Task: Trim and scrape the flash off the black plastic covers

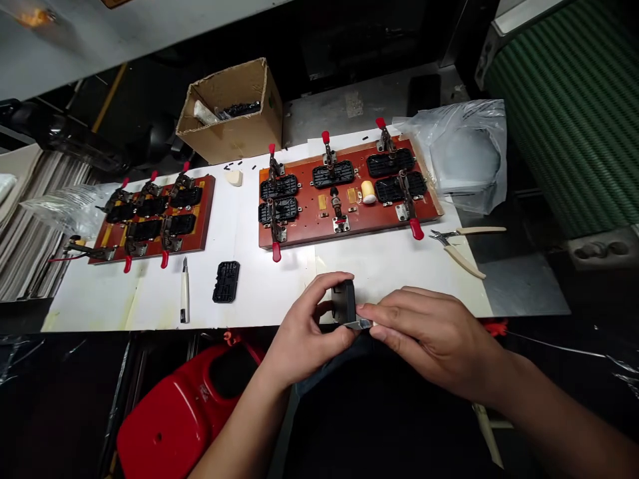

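My left hand [312, 332] grips a small black plastic cover [344, 301] by its edges, thumb below and fingers above, just over the table's front edge. Pinched in my right hand [434, 332] is a knife, its short metal blade [363, 323] against the cover's lower corner; the fingers hide most of its handle. A similar black plastic part [226, 281] lies flat on the white tabletop to the left. Beside that part rests a white-handled craft knife [184, 293].
A red-brown clamp fixture [309, 229] with black parts stands ahead, and a smaller fixture [202, 233] at left. Behind are a cardboard box [234, 133] and plastic bags [469, 153]. Cream-handled nippers [464, 249] lie right. A red stool [164, 426] is below left.
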A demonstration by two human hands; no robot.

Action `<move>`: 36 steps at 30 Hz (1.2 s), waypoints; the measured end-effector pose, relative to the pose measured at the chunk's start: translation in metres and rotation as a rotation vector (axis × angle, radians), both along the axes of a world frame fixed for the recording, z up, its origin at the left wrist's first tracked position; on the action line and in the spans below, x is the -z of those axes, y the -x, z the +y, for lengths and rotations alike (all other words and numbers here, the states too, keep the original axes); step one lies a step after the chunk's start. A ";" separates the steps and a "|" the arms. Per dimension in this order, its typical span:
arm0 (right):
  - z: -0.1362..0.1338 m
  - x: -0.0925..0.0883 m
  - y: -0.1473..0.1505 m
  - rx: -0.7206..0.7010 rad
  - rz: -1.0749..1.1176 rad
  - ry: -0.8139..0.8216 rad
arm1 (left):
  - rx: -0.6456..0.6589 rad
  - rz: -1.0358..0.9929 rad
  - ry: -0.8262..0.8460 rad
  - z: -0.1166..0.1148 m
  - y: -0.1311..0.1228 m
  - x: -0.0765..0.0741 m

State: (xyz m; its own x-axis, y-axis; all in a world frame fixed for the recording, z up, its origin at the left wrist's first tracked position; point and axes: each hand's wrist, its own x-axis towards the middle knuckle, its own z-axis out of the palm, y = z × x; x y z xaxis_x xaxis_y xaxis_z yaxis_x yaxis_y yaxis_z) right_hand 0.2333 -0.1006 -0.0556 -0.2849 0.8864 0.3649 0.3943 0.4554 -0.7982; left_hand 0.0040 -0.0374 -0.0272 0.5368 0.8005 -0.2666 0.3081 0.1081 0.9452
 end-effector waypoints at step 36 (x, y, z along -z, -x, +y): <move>0.020 0.020 0.010 0.272 0.160 0.465 | 0.069 -0.135 0.294 -0.017 -0.002 0.019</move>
